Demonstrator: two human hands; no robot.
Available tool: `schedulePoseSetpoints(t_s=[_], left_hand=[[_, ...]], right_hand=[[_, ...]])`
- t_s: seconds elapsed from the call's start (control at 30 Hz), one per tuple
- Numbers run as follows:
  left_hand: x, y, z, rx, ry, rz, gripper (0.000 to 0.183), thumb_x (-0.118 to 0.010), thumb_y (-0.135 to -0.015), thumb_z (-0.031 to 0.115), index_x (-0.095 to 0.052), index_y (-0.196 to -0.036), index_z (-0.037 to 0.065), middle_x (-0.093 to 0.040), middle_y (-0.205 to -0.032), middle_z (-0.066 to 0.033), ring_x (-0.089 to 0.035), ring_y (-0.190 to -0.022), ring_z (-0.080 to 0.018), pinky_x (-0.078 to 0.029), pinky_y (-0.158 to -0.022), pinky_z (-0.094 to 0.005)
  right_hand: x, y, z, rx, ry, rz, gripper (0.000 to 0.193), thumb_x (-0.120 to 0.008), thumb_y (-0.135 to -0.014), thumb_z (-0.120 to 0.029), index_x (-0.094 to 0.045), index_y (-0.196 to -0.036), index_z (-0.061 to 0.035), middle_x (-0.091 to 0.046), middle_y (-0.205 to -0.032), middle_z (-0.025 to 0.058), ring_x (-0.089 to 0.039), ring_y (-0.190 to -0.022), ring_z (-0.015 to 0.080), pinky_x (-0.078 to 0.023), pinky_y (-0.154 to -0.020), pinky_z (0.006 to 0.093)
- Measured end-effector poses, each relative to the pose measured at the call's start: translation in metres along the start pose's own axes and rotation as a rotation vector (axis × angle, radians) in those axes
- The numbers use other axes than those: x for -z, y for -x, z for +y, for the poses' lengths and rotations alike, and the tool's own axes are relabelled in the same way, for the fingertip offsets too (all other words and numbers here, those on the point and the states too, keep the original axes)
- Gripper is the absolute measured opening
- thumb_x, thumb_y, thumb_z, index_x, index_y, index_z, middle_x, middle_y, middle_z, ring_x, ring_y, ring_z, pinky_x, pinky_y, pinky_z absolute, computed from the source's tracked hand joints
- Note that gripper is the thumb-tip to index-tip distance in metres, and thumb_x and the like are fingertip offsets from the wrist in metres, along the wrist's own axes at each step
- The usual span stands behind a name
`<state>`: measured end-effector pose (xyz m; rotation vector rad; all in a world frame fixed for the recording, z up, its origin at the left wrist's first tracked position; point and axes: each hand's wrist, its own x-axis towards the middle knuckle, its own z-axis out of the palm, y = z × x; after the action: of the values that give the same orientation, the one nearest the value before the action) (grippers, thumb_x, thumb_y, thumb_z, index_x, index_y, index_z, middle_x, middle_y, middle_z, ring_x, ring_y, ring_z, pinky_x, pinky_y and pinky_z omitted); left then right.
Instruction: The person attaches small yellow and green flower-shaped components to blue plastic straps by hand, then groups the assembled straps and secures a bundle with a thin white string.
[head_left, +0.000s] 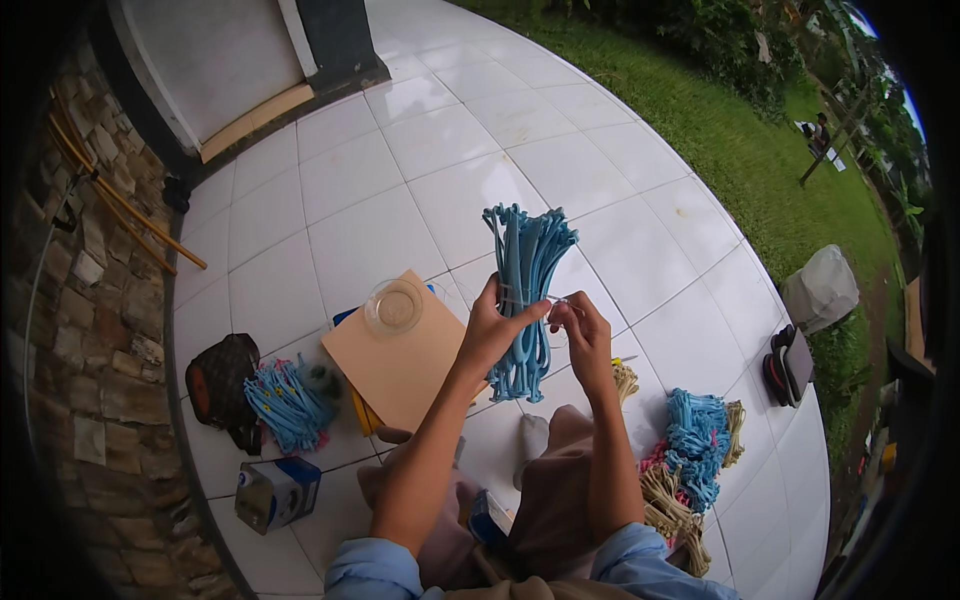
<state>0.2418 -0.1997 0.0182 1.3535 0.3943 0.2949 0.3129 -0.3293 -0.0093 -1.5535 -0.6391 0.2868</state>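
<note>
A thick bundle of blue cords [532, 250] with knobbly, looped ends stands upright in front of me, above the tiled floor. My left hand [490, 328] is closed around the middle of it, thumb across the front. A thin pale strand [556, 299] goes around the bundle at that height and comes out on its right side. Right beside the bundle, my right hand [583, 330] is closed in a pinch on this strand. Whether the strand is string or a rubber band is too small to tell.
A tan board [400, 350] bearing a clear glass bowl [393, 306] lies left of my hands. Blue cord bundles [288, 405], a brown bag [222, 380] and a metal can [278, 494] stand further left. More blue bundles [697, 440] and beige bundles [663, 497] are piled at right.
</note>
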Motion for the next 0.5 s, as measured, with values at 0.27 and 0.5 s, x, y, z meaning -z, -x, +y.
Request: schedulePoseSetpoints(t_s=[0.27,0.5], left_hand=[[-0.006,-0.013,-0.015,0.049,-0.044,0.001,0.042,-0.065,-0.074,0.024,-0.049,-0.106,0.002,-0.057,-0.091,-0.0054,-0.054,-0.080,-0.0108,-0.044,-0.073,-0.0241],[-0.016,-0.013,-0.030,-0.004,0.032,-0.067,0.034,-0.062,-0.077,0.023,-0.050,-0.100,0.002,-0.055,-0.082,-0.0037,-0.052,-0.077,-0.0082,-0.042,-0.070,-0.0217]], right_hand=[[-0.013,-0.005,-0.009,-0.020,-0.548,0.217,0.017,-0.043,-0.088,-0.013,-0.049,-0.078,-0.0010,-0.052,-0.081,0.0082,-0.047,-0.078,0.0111,-0.035,-0.077,0.0244],[-0.010,-0.009,0.006,-0.136,-1.260,0.237,0.023,-0.043,-0.086,-0.016,-0.035,-0.065,-0.0098,-0.036,-0.060,0.0003,-0.037,-0.063,0.0123,-0.033,-0.066,0.0253]])
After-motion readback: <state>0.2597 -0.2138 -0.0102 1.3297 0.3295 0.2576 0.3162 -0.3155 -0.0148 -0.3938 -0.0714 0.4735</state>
